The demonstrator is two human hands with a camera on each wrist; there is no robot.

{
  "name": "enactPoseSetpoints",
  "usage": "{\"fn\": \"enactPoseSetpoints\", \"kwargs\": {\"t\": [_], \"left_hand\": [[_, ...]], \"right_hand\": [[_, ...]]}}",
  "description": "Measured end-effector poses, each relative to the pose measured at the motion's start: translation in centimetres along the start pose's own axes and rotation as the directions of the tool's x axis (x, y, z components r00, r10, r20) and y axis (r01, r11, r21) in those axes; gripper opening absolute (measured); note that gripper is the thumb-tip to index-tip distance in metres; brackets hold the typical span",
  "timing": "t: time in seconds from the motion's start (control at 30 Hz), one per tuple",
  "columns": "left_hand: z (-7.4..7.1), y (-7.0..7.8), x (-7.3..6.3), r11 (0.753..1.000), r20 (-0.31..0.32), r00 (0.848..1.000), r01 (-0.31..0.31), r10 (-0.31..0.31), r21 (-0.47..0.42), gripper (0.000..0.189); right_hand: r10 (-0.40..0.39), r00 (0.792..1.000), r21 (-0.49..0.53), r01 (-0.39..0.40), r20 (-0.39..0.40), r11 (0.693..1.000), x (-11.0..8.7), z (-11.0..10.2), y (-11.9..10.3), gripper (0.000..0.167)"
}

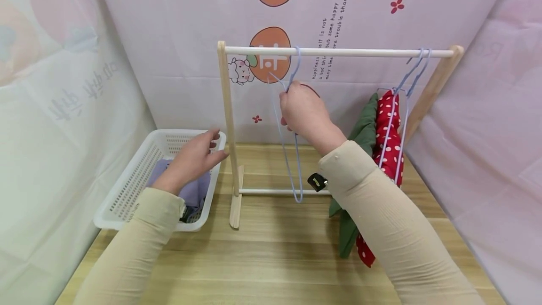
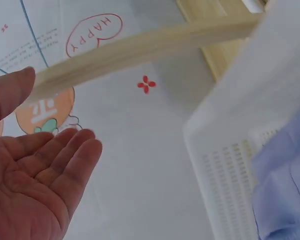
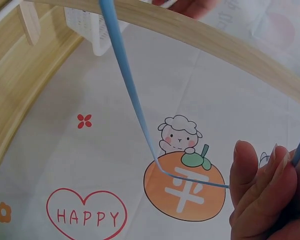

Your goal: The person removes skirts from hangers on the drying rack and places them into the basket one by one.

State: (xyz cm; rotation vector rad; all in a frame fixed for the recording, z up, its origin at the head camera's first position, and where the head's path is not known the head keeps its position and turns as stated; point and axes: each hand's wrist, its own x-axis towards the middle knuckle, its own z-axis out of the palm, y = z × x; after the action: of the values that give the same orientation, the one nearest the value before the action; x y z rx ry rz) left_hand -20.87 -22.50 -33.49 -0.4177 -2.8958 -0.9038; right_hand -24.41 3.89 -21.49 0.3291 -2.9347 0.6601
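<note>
My right hand holds a light-blue clothes hanger just below its hook, with the hook at the rack's top rail. The hanger carries no garment. In the right wrist view, the bent wire shoulder of the hanger runs up from beside the fingers. My left hand holds nothing and hovers over the right side of a white basket, thumb apart from the fingers. Folded purple cloth lies in that basket. The left wrist view shows the left hand's palm beside the wooden rack post.
Toward the rack's right end hang a green garment and a red polka-dot garment, with blue hangers beside them. A wooden foot supports the left post. Printed white cloth encloses the wooden table.
</note>
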Motion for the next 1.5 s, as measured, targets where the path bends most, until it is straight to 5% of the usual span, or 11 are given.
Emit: {"fn": "enactPoseSetpoints", "kwargs": {"t": [0.33,0.57,0.9,1.17,1.5], "left_hand": [[0.6,2.4,1.0,0.989,-0.201,0.979,-0.057,0.028,-0.137,0.077],[1.3,3.6,2.1,0.973,-0.298,0.951,-0.137,0.077,-0.185,0.055],[1.7,4.6,3.1,0.992,-0.393,0.919,-0.064,0.016,-0.111,0.034],[2.0,5.2,4.0,0.997,-0.436,0.897,0.071,-0.067,-0.008,0.047],[2.6,5.4,4.0,0.993,-0.467,0.884,0.081,-0.032,0.084,0.033]], "right_hand": [[0.012,1.0,-0.005,-0.012,0.001,1.0,-0.1,0.0,-0.2,0.029],[0.019,1.0,0.007,-0.019,0.022,1.0,-0.1,0.2,-0.6,0.032],[0.032,0.999,0.008,-0.032,0.044,0.999,-0.1,0.3,-1.2,0.036],[0.037,0.997,0.014,-0.038,0.062,0.999,-0.2,0.5,-1.6,0.038],[0.029,0.998,0.061,-0.033,0.06,0.998,0.1,0.9,-2.3,0.036]]}}
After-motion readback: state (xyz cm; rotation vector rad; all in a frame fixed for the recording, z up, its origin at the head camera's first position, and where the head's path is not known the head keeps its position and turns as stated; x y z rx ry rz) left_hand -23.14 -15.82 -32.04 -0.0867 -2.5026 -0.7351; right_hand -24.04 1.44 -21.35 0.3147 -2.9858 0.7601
